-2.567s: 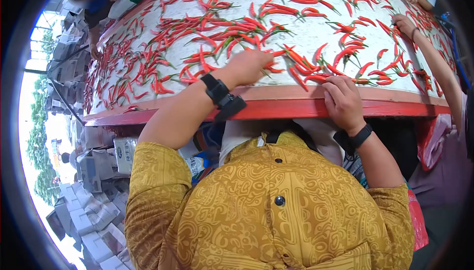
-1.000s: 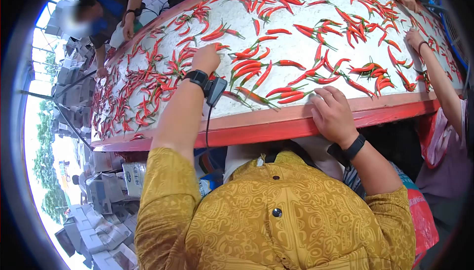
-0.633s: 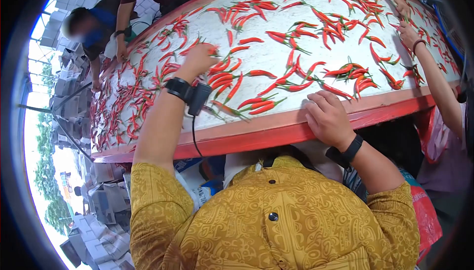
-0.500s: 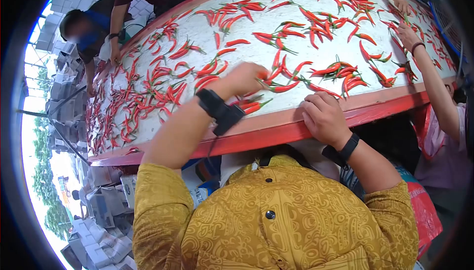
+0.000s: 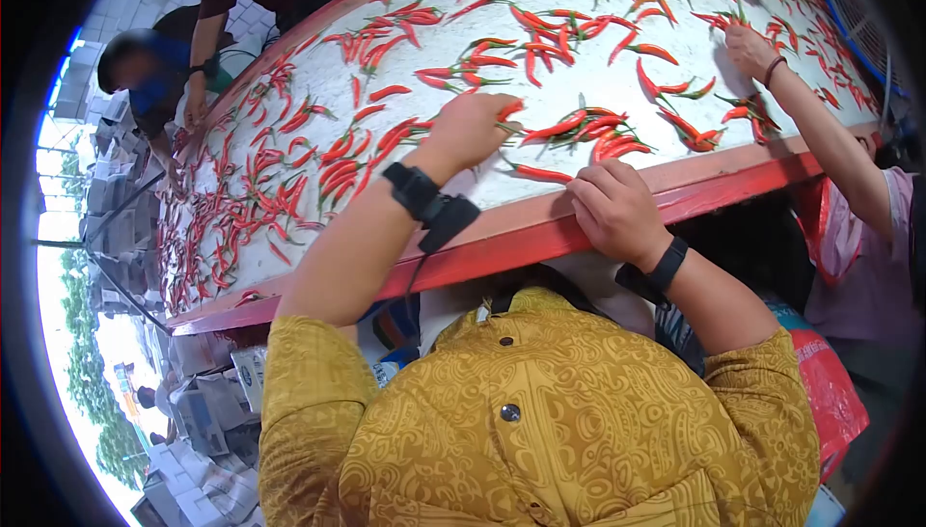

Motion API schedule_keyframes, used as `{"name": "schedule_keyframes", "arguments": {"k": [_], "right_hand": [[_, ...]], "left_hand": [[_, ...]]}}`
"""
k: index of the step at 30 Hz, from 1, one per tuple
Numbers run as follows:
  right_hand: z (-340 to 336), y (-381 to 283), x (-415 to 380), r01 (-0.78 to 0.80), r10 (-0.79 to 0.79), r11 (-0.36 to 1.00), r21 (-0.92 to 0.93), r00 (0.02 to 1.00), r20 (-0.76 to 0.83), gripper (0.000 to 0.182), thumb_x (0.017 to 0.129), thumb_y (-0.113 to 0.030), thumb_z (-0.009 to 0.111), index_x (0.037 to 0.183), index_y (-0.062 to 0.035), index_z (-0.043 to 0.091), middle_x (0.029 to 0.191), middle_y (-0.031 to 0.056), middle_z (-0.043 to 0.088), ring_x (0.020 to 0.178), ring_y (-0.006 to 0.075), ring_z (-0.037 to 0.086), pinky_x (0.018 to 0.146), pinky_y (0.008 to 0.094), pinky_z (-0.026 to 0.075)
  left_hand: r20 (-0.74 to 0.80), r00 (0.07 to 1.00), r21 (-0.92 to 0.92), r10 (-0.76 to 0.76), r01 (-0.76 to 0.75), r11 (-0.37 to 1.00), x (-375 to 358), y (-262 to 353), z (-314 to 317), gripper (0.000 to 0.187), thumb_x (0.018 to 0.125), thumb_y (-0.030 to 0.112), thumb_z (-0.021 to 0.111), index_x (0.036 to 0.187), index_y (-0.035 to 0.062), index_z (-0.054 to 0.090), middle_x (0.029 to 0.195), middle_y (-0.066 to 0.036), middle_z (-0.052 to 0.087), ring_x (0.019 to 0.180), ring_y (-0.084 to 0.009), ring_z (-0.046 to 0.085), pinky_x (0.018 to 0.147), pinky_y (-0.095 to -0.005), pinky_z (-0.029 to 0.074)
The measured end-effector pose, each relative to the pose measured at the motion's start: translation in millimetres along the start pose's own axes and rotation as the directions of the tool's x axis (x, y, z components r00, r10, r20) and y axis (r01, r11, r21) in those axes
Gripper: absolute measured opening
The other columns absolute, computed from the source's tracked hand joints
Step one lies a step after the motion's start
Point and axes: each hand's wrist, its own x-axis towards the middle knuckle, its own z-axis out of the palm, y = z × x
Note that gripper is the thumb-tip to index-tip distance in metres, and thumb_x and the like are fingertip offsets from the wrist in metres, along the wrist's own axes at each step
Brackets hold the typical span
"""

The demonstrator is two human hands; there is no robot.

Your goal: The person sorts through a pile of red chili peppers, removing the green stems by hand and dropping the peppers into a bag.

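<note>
The left arm (image 5: 352, 233) reaches across the table's (image 5: 535, 223) near edge, wrist bent; the left hand (image 5: 468, 130) is palm-down, its fingertips seemingly pinched together, though slightly blurred. The right hand (image 5: 617, 209) lies at that edge, fingers loosely bent, right forearm (image 5: 719, 300) angled.

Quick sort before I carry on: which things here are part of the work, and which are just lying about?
In the work: chillies, table, left hand, right hand.
Apparently just about: red bag, fan, piled paper.
</note>
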Motion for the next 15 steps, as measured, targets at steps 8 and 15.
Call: {"name": "schedule_keyframes", "arguments": {"k": [8, 15], "right_hand": [[-27.7, 33.9, -17.8, 0.012, -0.012, 1.0, -0.001, 0.999, -0.047, 0.015, 0.072, -0.008, 0.062, 0.087, -0.0054, 0.06, 0.081, 0.0063, 0.056, 0.08, 0.0247, 0.054, 0.072, 0.0368, 0.044], [-48.1, 64.0, -32.0, 0.012, -0.013, 1.0, -0.012, 0.999, -0.038, 0.012, 0.072, -0.008, 0.062, 0.083, -0.0063, 0.059, 0.078, 0.0057, 0.055, 0.078, 0.0242, 0.053, 0.071, 0.0369, 0.044]], "left_hand": [[0.125, 0.927, 0.429, -0.354, 0.271, 0.861, 10.9, -0.3, -14.2, 0.023, 0.08, 0.014, 0.057, 0.101, 0.0113, 0.065, 0.097, -0.015, 0.066, 0.092, -0.0328, 0.062, 0.078, -0.045, 0.049], [0.027, 0.998, 0.055, -0.059, 0.058, 0.997, 40.7, 61.2, 24.4, 0.037, 0.077, 0.027, 0.07, 0.109, 0.0097, 0.065, 0.097, -0.015, 0.066, 0.088, -0.0326, 0.064, 0.075, -0.0396, 0.051]]}}
